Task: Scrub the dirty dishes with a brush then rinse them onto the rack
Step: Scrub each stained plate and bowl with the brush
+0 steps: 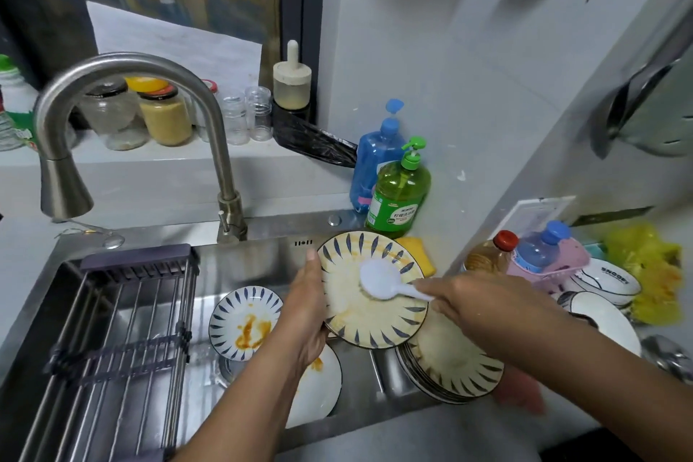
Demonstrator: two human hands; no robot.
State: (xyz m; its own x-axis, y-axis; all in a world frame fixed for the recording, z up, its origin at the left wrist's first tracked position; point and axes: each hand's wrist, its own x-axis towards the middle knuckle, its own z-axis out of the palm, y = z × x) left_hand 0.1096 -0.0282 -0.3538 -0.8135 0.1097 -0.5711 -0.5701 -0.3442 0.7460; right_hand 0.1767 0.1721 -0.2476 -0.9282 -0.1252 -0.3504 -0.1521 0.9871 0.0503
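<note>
My left hand (305,306) grips the left rim of a yellow-stained plate (360,315) with blue leaf marks, tilted up over the sink. My right hand (465,302) holds the handle of a white brush (377,279), whose head presses on the plate's face. Down in the sink (262,259) lies a small plate (245,323) with orange sauce, and another dirty white plate (318,383) shows under my left forearm. A stack of stained plates (450,368) sits at the sink's right edge. The dark wire rack (123,341) spans the sink's left half.
The steel faucet (71,146) arches over the rack. Green (399,195) and blue (375,157) soap bottles stand behind the held plate, a yellow sponge (420,248) beside them. White bowls (607,279), bottles and a yellow cloth (652,274) crowd the right counter. Jars line the back ledge.
</note>
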